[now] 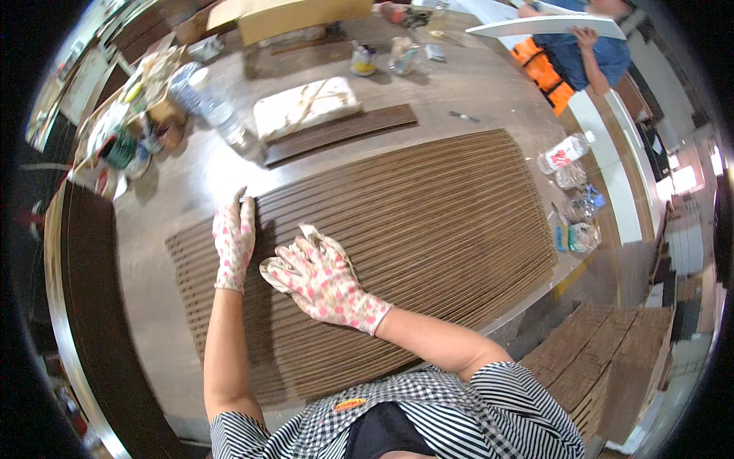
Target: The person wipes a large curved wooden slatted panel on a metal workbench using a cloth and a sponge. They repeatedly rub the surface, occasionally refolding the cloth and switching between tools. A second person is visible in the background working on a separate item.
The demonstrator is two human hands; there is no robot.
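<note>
A batch of narrow brown wood-grain strips [436, 224] lies side by side before me, forming a ribbed surface. My right hand [327, 281], in a white glove with pink spots, holds a crumpled, stained cloth [335, 244] against the strips. The cloth sticks out past the fingertips and the thumb side. My left hand [234, 246], gloved alike, is over the left part of the strips with its fingers stretched toward their far edge. I see nothing in it, though its palm is hidden.
Beyond the strips lie a dark board [344, 135] and a stained white block [307, 106]. Plastic bottles [215, 106] and a cluttered box [137, 115] stand at left. More bottles [567, 152] line the right edge. A person [590, 57] at far right holds a white panel [550, 27].
</note>
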